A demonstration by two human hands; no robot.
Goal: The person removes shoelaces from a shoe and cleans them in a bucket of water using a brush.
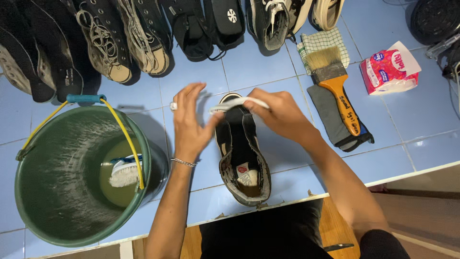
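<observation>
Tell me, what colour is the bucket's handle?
Yellow, with a blue grip: bucket handle, head view.
</observation>
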